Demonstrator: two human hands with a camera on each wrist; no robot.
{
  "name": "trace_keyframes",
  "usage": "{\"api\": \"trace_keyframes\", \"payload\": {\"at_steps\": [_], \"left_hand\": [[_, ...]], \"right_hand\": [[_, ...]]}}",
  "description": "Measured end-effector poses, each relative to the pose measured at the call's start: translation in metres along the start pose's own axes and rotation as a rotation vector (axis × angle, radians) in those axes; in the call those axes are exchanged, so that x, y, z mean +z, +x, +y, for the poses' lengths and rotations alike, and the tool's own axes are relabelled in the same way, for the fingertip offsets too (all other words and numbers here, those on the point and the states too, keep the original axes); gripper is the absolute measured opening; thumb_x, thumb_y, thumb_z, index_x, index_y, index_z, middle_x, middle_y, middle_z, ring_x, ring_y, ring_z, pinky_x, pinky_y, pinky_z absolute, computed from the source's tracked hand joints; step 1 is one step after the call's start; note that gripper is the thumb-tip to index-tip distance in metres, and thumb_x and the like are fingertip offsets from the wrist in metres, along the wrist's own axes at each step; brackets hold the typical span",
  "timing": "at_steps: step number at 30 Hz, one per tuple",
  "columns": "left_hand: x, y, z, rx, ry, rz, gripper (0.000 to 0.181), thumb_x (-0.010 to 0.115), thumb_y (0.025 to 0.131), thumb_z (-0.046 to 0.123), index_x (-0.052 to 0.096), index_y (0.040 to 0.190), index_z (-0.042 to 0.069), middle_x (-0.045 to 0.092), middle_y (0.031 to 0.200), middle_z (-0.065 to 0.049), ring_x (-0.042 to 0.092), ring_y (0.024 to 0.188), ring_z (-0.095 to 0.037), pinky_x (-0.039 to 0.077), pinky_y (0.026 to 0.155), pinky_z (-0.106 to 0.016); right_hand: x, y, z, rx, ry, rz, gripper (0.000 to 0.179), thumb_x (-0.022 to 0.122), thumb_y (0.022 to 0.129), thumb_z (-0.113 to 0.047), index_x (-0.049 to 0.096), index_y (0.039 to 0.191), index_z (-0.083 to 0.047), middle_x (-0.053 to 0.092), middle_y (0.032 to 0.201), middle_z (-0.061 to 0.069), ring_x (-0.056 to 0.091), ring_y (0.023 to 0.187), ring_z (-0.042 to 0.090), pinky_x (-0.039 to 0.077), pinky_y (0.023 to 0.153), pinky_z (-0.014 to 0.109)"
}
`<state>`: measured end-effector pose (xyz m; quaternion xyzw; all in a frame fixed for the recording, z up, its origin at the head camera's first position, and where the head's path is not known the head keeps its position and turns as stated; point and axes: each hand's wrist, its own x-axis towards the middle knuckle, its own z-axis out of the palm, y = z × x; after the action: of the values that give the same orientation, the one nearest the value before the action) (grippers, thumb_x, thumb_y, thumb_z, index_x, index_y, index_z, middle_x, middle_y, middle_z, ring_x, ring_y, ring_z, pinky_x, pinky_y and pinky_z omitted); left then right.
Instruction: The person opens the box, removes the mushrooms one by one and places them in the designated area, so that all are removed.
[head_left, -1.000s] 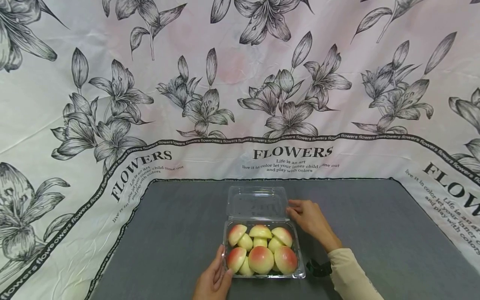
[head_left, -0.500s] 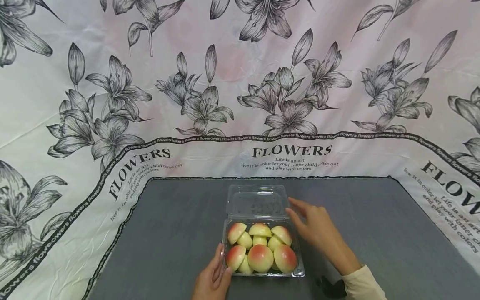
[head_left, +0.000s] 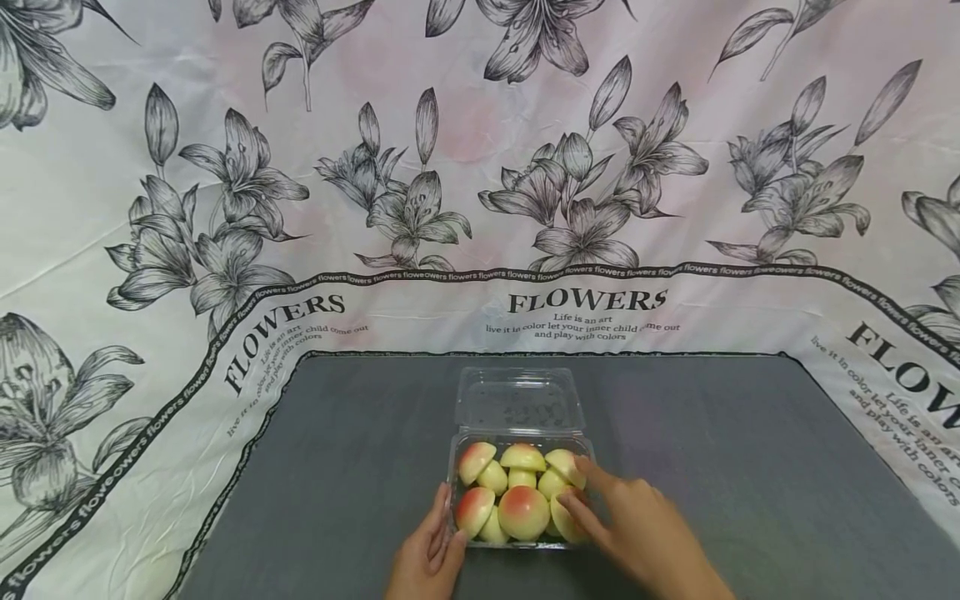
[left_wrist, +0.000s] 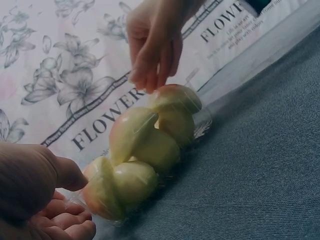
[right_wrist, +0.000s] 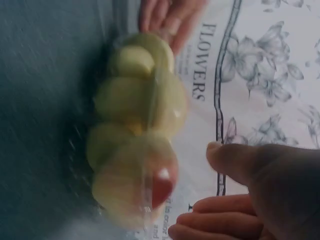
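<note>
A clear plastic clamshell box (head_left: 517,545) stands on the grey table with its lid (head_left: 519,400) tipped back. Inside sit several toy-like mushrooms (head_left: 523,512), pale yellow with red-blushed caps, in two rows. My left hand (head_left: 429,550) holds the box's near left side, thumb at the front corner and fingers along the side wall. My right hand (head_left: 645,533) is over the box's right side, its fingertips overlapping the right-hand mushrooms in the head view. In the right wrist view the right thumb and fingers (right_wrist: 220,225) are spread, with nothing between them.
Grey cloth (head_left: 360,442) covers the table on both sides of the box. A white curtain (head_left: 420,317) printed with black lilies and the word FLOWERS rises behind and beside the table.
My right hand has left the lid's right edge and come down and nearer, over the right-hand mushrooms. The left hand keeps its hold, and the lid stays tipped back.
</note>
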<state>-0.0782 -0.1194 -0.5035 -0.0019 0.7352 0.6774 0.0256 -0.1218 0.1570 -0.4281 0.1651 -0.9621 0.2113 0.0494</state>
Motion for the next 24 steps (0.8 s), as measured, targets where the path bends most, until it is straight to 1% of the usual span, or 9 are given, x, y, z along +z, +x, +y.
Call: {"api": "trace_keyframes", "payload": {"at_steps": [2, 4, 7, 9, 11, 14, 17, 20, 24], "left_hand": [[0.0, 0.001, 0.0, 0.0, 0.0, -0.007, 0.076, 0.07, 0.104, 0.014, 0.027, 0.162, -0.01, 0.029, 0.163, -0.036, 0.03, 0.15, -0.052, 0.048, 0.113, -0.042], [-0.001, 0.002, 0.0, 0.001, 0.002, -0.017, 0.076, 0.069, 0.105, 0.015, 0.026, 0.162, -0.011, 0.028, 0.164, -0.036, 0.029, 0.15, -0.051, 0.048, 0.114, -0.043], [-0.001, 0.003, 0.0, -0.001, 0.01, -0.027, 0.076, 0.069, 0.105, 0.017, 0.025, 0.162, -0.011, 0.028, 0.164, -0.036, 0.029, 0.151, -0.051, 0.048, 0.114, -0.043], [-0.001, 0.003, 0.001, -0.002, 0.009, -0.029, 0.077, 0.069, 0.105, 0.018, 0.025, 0.162, -0.011, 0.027, 0.164, -0.036, 0.028, 0.15, -0.051, 0.048, 0.114, -0.043], [-0.001, 0.003, 0.001, -0.001, 0.009, -0.027, 0.077, 0.069, 0.105, 0.017, 0.026, 0.161, -0.011, 0.028, 0.163, -0.036, 0.029, 0.15, -0.052, 0.048, 0.113, -0.043], [-0.002, 0.002, 0.0, 0.003, 0.008, -0.021, 0.077, 0.07, 0.104, 0.016, 0.027, 0.161, -0.012, 0.029, 0.162, -0.037, 0.03, 0.149, -0.052, 0.048, 0.113, -0.043], [-0.002, 0.001, -0.001, 0.012, 0.007, -0.015, 0.076, 0.07, 0.104, 0.015, 0.027, 0.16, -0.013, 0.03, 0.162, -0.038, 0.03, 0.149, -0.052, 0.048, 0.113, -0.043], [-0.002, 0.001, -0.001, 0.02, 0.004, -0.012, 0.076, 0.07, 0.103, 0.015, 0.028, 0.16, -0.013, 0.03, 0.161, -0.038, 0.03, 0.148, -0.053, 0.049, 0.112, -0.043], [-0.002, 0.0, -0.001, 0.026, 0.006, -0.013, 0.076, 0.07, 0.103, 0.014, 0.028, 0.16, -0.013, 0.03, 0.161, -0.038, 0.03, 0.148, -0.053, 0.049, 0.111, -0.042]], "right_hand": [[0.004, -0.006, -0.002, -0.024, -0.023, 0.025, 0.036, 0.078, 0.097, -0.045, 0.073, 0.122, -0.019, 0.039, 0.056, -0.017, 0.035, 0.048, 0.002, 0.041, 0.048, 0.024], [0.008, -0.011, -0.004, -0.043, -0.036, 0.057, 0.026, 0.082, 0.094, -0.04, 0.071, 0.11, -0.022, 0.042, 0.059, -0.02, 0.034, 0.048, 0.001, 0.039, 0.047, 0.023], [0.013, -0.016, -0.006, -0.038, -0.039, 0.077, 0.025, 0.085, 0.091, -0.041, 0.065, 0.096, -0.026, 0.055, 0.067, -0.023, 0.042, 0.05, -0.001, 0.04, 0.047, 0.025], [0.016, -0.018, -0.008, -0.01, -0.039, 0.065, 0.027, 0.085, 0.09, -0.044, 0.064, 0.094, -0.028, 0.057, 0.07, -0.023, 0.044, 0.052, -0.001, 0.04, 0.047, 0.026], [0.019, -0.019, -0.008, 0.013, -0.043, 0.048, 0.029, 0.085, 0.089, -0.046, 0.062, 0.093, -0.029, 0.056, 0.07, -0.024, 0.043, 0.053, -0.001, 0.04, 0.047, 0.026], [0.023, -0.02, -0.01, 0.022, -0.06, 0.048, 0.032, 0.088, 0.086, -0.044, 0.061, 0.093, -0.029, 0.045, 0.067, -0.023, 0.038, 0.053, 0.001, 0.038, 0.048, 0.026], [0.026, -0.021, -0.012, 0.019, -0.071, 0.066, 0.035, 0.09, 0.084, -0.041, 0.059, 0.093, -0.027, 0.04, 0.066, -0.021, 0.038, 0.053, 0.004, 0.038, 0.048, 0.027], [0.029, -0.022, -0.013, 0.031, -0.081, 0.085, 0.038, 0.091, 0.082, -0.039, 0.06, 0.096, -0.025, 0.039, 0.065, -0.017, 0.04, 0.052, 0.008, 0.039, 0.046, 0.031], [0.032, -0.022, -0.016, 0.06, -0.088, 0.095, 0.041, 0.093, 0.08, -0.039, 0.059, 0.098, -0.023, 0.041, 0.064, -0.012, 0.045, 0.051, 0.014, 0.041, 0.044, 0.036]]}}
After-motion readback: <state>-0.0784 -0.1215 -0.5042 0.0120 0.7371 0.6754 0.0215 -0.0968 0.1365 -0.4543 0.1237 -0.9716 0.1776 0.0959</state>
